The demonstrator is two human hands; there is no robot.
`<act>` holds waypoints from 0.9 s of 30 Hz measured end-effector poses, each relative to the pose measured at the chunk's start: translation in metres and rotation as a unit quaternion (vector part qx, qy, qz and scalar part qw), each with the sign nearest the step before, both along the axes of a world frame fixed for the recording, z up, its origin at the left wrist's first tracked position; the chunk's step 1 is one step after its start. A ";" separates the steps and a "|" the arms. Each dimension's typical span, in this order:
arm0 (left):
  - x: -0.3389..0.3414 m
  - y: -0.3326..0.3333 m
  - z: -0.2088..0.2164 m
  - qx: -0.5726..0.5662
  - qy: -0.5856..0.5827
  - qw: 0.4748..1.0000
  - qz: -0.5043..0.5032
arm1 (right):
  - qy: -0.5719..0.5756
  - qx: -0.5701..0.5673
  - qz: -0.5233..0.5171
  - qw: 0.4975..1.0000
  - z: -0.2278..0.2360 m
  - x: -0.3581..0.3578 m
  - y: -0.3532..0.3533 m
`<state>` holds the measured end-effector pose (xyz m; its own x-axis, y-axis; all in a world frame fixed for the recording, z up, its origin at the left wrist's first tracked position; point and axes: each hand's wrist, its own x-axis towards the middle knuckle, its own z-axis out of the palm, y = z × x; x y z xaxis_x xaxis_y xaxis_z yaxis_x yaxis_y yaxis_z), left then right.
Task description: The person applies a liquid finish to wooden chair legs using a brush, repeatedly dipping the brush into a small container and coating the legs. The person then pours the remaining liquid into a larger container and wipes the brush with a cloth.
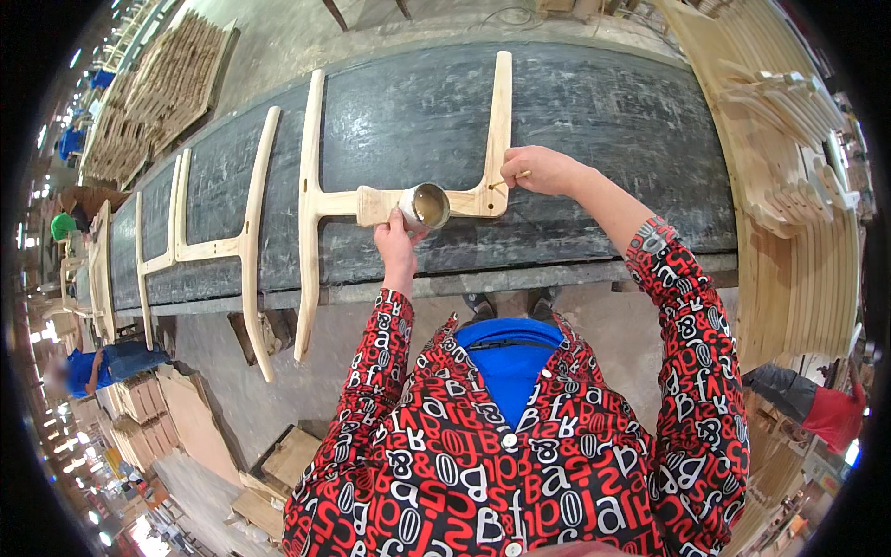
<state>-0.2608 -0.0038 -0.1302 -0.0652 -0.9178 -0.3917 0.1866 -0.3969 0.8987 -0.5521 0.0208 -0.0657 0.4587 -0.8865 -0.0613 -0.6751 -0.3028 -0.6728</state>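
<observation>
Pale wood, the frame point(500, 111) lies upper centre; my right hand point(543, 173) pinches a stick point(524, 174) at its corner, my left hand point(396, 243) (fingers partly hidden) curls round a can point(407, 204) mid-picture.

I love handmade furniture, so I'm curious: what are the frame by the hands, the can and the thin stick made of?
The frame: bare-looking wood, pale, with faint grain. The can: probably metal, from its shiny silvery rim. The thin stick: perhaps wood, being tan; finish unclear.
</observation>
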 end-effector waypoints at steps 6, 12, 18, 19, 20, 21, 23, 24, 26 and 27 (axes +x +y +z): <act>0.018 0.000 -0.005 0.011 -0.033 0.998 0.053 | -0.145 0.077 -0.164 0.973 0.025 -0.004 0.011; 0.015 -0.008 0.005 0.022 0.004 0.999 0.043 | -0.265 -0.142 -0.448 0.842 0.078 -0.115 0.009; 0.034 -0.018 0.019 0.031 0.009 0.994 0.100 | -0.282 -0.316 -0.702 0.573 0.189 -0.296 0.018; 0.032 -0.020 0.019 0.052 0.020 0.990 0.132 | -0.255 -0.324 -0.736 0.537 0.195 -0.332 0.024; 0.027 -0.021 0.015 0.042 0.033 0.989 0.136 | -0.228 -0.338 -0.739 0.537 0.212 -0.362 0.026; 0.007 -0.024 0.009 0.036 0.062 0.988 0.136 | -0.190 -0.359 -0.743 0.532 0.235 -0.397 0.039; -0.001 -0.021 0.010 0.026 0.047 0.985 0.163 | -0.036 -0.169 -0.796 0.580 0.218 -0.442 0.046; -0.003 -0.018 0.017 0.013 0.045 0.985 0.166 | 0.009 -0.128 -0.812 0.569 0.215 -0.464 0.058; 0.008 -0.002 0.028 -0.002 0.036 0.982 0.188 | 0.040 -0.070 -0.848 0.524 0.214 -0.491 0.065; 0.010 0.003 0.031 -0.009 0.040 0.982 0.186 | 0.020 -0.075 -0.857 0.510 0.222 -0.498 0.083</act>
